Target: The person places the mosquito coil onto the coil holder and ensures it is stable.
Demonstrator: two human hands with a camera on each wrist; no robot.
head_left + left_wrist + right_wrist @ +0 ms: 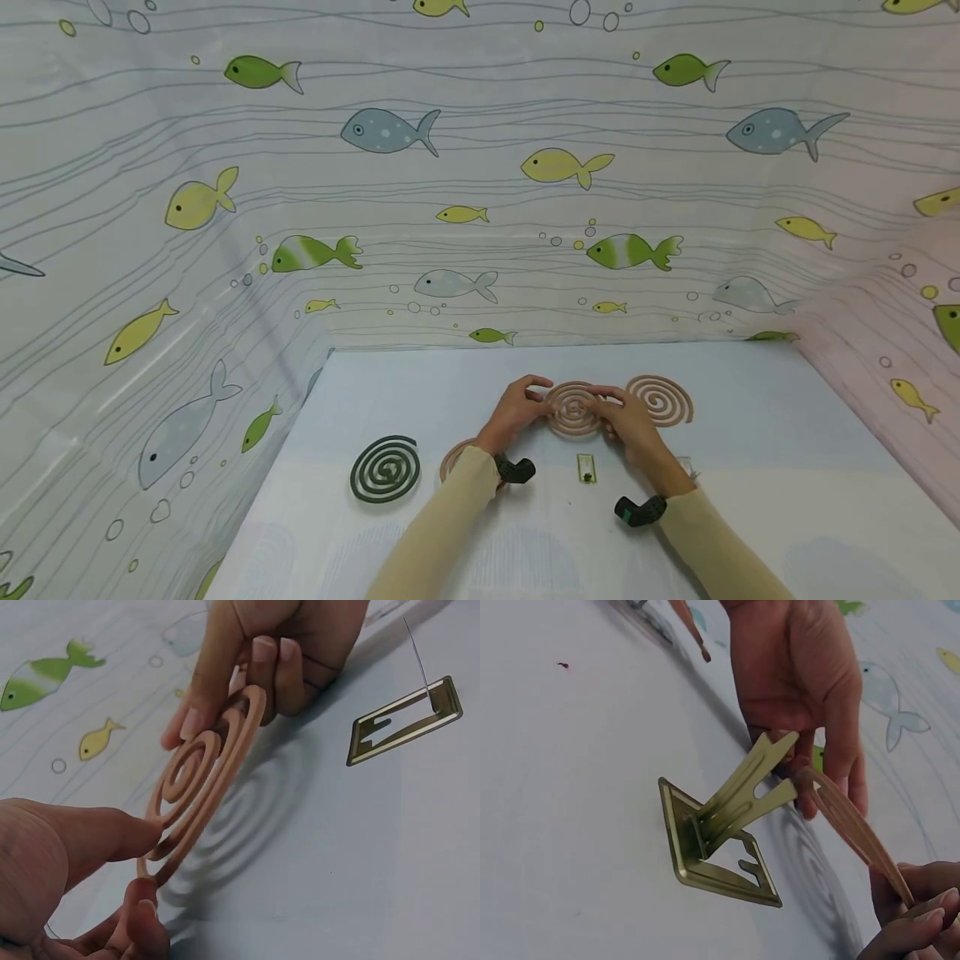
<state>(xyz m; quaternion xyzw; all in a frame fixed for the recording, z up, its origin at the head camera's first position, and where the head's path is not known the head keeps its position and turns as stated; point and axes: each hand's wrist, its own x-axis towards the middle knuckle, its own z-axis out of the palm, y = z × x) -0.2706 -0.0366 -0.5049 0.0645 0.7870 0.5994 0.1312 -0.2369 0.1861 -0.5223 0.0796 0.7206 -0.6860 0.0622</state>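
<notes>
Between both hands, raised off the table, is a tan mosquito coil (573, 408). My left hand (519, 406) pinches its left edge with thumb and fingers. On the opposite edge, the right hand (628, 423) grips it, thumb and fingertips on the rings. The left wrist view shows the coil (206, 784) tilted, its spiral shadow on the table below. In front of the hands lies a small brass-coloured metal coil stand (587, 468). The right wrist view shows that stand's forked prong (750, 784) bent up from its rectangular base.
A dark green mosquito coil (385, 469) lies at the left. Another tan coil (453, 457) is partly hidden by the left forearm, and one more tan coil (660, 401) lies behind the right hand. A second small stand (686, 467) shows beside the right wrist. Fish-patterned sheeting (480, 183) surrounds the table.
</notes>
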